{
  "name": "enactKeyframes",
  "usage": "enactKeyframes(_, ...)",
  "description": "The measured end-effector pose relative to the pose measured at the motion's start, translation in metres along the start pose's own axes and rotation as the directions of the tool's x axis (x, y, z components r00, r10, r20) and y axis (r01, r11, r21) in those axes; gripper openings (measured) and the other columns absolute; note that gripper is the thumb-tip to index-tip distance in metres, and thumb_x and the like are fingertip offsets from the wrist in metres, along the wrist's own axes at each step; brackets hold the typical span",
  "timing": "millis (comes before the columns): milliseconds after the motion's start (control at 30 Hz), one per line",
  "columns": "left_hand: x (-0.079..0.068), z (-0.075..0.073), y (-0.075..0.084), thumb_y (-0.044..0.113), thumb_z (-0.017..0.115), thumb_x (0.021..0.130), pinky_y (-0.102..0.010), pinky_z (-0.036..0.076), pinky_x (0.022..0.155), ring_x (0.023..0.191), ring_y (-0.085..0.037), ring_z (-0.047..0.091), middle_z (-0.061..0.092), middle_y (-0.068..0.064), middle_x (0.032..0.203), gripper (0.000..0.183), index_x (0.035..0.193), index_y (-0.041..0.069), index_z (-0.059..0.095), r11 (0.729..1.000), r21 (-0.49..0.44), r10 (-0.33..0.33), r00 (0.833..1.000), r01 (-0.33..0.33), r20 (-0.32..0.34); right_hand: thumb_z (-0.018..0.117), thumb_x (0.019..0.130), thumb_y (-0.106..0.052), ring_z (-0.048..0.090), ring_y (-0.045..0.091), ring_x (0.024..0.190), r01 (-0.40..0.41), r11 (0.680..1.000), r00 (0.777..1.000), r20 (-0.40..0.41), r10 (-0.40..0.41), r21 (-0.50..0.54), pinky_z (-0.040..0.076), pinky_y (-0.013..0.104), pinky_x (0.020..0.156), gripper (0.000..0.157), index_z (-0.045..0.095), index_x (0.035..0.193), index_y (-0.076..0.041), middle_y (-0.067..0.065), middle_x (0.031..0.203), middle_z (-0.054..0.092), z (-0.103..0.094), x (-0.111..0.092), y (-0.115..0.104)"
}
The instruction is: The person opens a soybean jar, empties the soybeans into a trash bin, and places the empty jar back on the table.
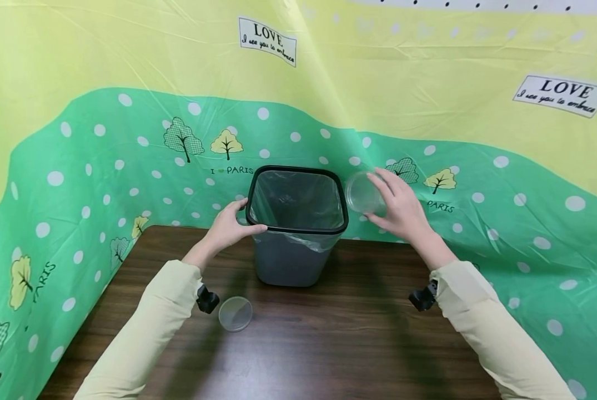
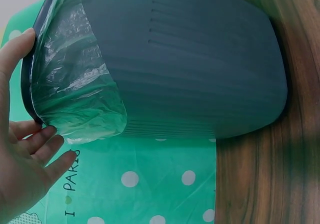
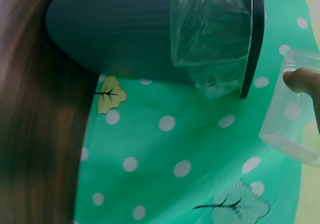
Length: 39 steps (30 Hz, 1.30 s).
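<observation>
A dark grey trash bin (image 1: 293, 258) with a black rim and a clear plastic liner (image 2: 75, 79) stands upright on the table. My left hand (image 1: 230, 225) holds the bin's rim at its left corner, thumb at the front and fingers at the side. To the right of the rim, my right hand (image 1: 398, 208) grips a clear plastic jar (image 3: 290, 114) between thumb and fingers, raised off the table and tipped toward the bin. The jar looks see-through, with no contents that I can make out. A round clear lid (image 1: 235, 314) lies on the table, near the left wrist.
The brown wooden table (image 1: 328, 344) runs beneath both arms. Behind it and at its sides hangs a green and yellow printed cloth (image 1: 128, 161), close to the back of the bin. A small black camera sits on each wrist.
</observation>
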<state>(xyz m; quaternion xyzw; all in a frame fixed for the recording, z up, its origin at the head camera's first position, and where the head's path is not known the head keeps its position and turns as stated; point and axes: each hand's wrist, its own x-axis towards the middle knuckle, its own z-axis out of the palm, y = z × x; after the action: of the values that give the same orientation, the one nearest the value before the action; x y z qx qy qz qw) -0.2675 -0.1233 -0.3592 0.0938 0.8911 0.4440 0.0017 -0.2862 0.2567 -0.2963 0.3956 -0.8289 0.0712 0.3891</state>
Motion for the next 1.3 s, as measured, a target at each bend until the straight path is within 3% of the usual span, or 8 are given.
enactKeyframes(167,0.000,0.000,0.000,0.055,0.069,0.071,-0.050,0.027,0.104,0.136,-0.027,0.019,0.024,-0.008,0.148,0.096,0.144,0.010,0.026,1.000,0.006,0.001,1.000,-0.001,-0.002,0.083,0.055,-0.018,0.042,0.037,0.118,-0.201,0.976,0.980,0.018,0.200,0.089,0.038,0.055,0.089,0.089,0.042,0.132,-0.001,0.020,0.131,0.044,-0.005,-0.031,0.002)
enactKeyframes(467,-0.002,0.000,0.001,0.055,0.069,0.071,-0.050,0.027,0.104,0.136,-0.028,0.019,0.024,-0.009,0.148,0.096,0.144,0.010,0.026,1.000,0.010,0.004,1.000,-0.004,0.000,0.084,0.054,-0.012,0.043,0.040,0.113,-0.485,0.833,0.869,0.046,0.492,0.266,0.038,0.059,0.084,0.096,0.037,0.137,-0.007,0.021,0.130,0.044,0.005,-0.096,-0.014)
enactKeyframes(567,-0.003,-0.001,0.001,0.054,0.069,0.071,-0.051,0.027,0.104,0.136,-0.028,0.019,0.023,-0.010,0.148,0.096,0.144,0.009,0.025,1.000,0.008,-0.002,1.000,0.002,0.003,0.084,0.054,-0.008,0.044,0.041,0.110,-0.533,0.789,0.837,0.056,0.544,0.307,0.038,0.054,0.083,0.095,0.037,0.137,-0.004,0.023,0.128,0.045,0.015,-0.117,-0.023)
enactKeyframes(667,-0.004,-0.002,0.002,0.054,0.069,0.071,-0.051,0.027,0.104,0.136,-0.028,0.019,0.023,-0.010,0.148,0.096,0.144,0.009,0.025,1.000,0.008,-0.008,1.000,0.008,0.002,0.084,0.054,-0.005,0.045,0.038,0.109,-0.579,0.739,0.801,0.071,0.595,0.343,0.037,0.038,0.085,0.094,0.037,0.136,-0.001,0.022,0.127,0.045,0.026,-0.135,-0.033)
enactKeyframes(833,-0.005,-0.003,0.003,0.054,0.069,0.071,-0.051,0.026,0.104,0.136,-0.028,0.019,0.024,-0.010,0.148,0.096,0.144,0.009,0.025,1.000,0.007,-0.007,1.000,0.007,0.000,0.083,0.058,-0.006,0.046,0.029,0.109,-0.688,0.621,0.701,0.119,0.703,0.376,0.031,0.015,0.083,0.094,0.035,0.138,-0.008,0.016,0.127,0.046,0.043,-0.162,-0.053)
enactKeyframes(1067,-0.004,-0.002,0.003,0.055,0.069,0.071,-0.051,0.026,0.104,0.136,-0.028,0.019,0.024,-0.010,0.148,0.097,0.144,0.009,0.025,1.000,0.007,-0.005,1.000,0.005,0.000,0.083,0.060,-0.009,0.044,0.024,0.112,-0.813,0.423,0.518,0.165,0.839,0.400,0.032,0.016,0.085,0.093,0.033,0.138,-0.010,0.014,0.129,0.045,0.073,-0.198,-0.079)
enactKeyframes(1167,-0.003,-0.002,0.003,0.056,0.069,0.071,-0.051,0.026,0.104,0.136,-0.029,0.019,0.023,-0.010,0.148,0.097,0.144,0.010,0.025,1.000,0.008,-0.004,1.000,0.004,0.001,0.083,0.060,-0.009,0.044,0.027,0.114,-0.824,0.377,0.478,0.163,0.863,0.422,0.035,0.028,0.088,0.092,0.033,0.138,-0.008,0.016,0.130,0.044,0.085,-0.211,-0.090)
enactKeyframes(1300,-0.003,-0.002,0.003,0.057,0.068,0.070,-0.051,0.026,0.104,0.136,-0.028,0.018,0.023,-0.009,0.148,0.099,0.144,0.010,0.024,1.000,0.007,-0.005,1.000,0.005,0.006,0.083,0.060,-0.008,0.043,0.032,0.115,-0.833,0.351,0.448,0.150,0.881,0.428,0.036,0.042,0.089,0.092,0.032,0.137,-0.004,0.021,0.129,0.044,0.100,-0.227,-0.104)
